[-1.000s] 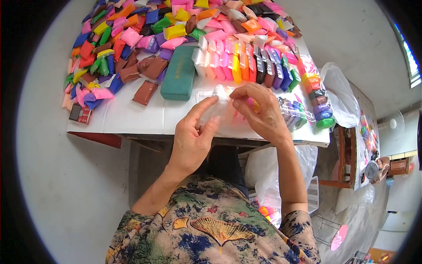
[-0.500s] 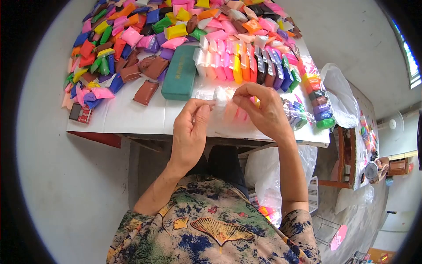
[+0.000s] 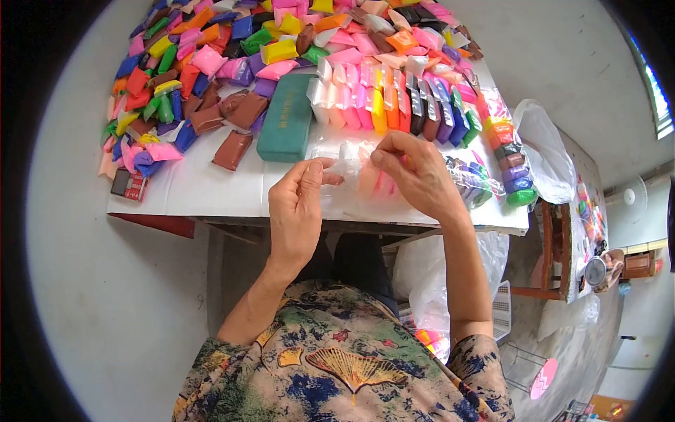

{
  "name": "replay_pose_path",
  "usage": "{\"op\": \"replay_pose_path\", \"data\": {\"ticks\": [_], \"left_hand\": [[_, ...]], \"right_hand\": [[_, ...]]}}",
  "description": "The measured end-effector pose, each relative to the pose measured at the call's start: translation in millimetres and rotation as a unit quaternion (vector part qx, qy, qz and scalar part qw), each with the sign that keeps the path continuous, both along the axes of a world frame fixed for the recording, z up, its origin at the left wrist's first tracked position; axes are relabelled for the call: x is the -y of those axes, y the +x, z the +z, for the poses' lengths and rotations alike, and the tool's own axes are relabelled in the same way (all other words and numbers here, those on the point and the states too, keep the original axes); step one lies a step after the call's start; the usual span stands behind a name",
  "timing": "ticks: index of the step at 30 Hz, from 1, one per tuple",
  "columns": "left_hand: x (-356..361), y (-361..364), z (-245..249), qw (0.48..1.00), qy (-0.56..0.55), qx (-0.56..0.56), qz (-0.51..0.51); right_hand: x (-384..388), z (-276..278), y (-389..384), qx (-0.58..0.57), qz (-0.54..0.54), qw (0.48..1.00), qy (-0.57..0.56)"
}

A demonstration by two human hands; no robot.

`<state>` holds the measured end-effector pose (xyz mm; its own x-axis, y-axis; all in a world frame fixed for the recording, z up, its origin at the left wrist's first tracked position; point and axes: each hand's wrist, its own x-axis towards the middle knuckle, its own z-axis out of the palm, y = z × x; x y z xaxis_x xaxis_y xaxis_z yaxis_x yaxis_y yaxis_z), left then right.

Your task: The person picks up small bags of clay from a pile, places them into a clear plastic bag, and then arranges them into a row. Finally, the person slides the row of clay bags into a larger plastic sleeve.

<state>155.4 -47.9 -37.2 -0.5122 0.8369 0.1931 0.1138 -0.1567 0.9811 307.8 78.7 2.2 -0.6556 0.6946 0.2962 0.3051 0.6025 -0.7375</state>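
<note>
I see a clear bag (image 3: pixel 354 167) at frame centre, long axis roughly left-right; can't tell which way its mouth points. It sits just above the white table (image 3: pixel 211 188), near the green case (image 3: pixel 287 119) and the clay packets (image 3: pixel 211 63) heaped at upper left. Grey floor below. Left hand (image 3: pixel 295 207) pinches the bag's left edge, right hand (image 3: pixel 422 172) pinches its right edge. Both hands are closed on it.

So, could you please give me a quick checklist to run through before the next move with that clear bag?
1. Left hand pinches clear bag: ok.
2. Right hand pinches bag's other side: ok.
3. Bag mouth open: cannot tell.
4. Pink packets inside bag: cannot tell.
5. Row of packets lined up behind the hands: ok.
6. Green case apart from both hands: ok.
</note>
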Motion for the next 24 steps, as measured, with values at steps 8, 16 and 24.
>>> {"op": "replay_pose_path", "data": {"ticks": [8,16,24], "left_hand": [[-2.3,-2.1,-0.7,0.999,-0.044,0.029,0.002],[-7.7,-9.4,-1.5,0.996,-0.065,0.061,-0.015],[-5.5,-10.3,3.4,0.994,-0.079,0.076,-0.017]], "right_hand": [[-2.0,3.9,-3.4,0.043,-0.037,0.997,-0.051],[-0.8,-0.9,-2.9,0.048,-0.060,0.997,-0.022],[-0.9,-6.0,-4.1,0.048,-0.081,0.995,-0.009]]}}
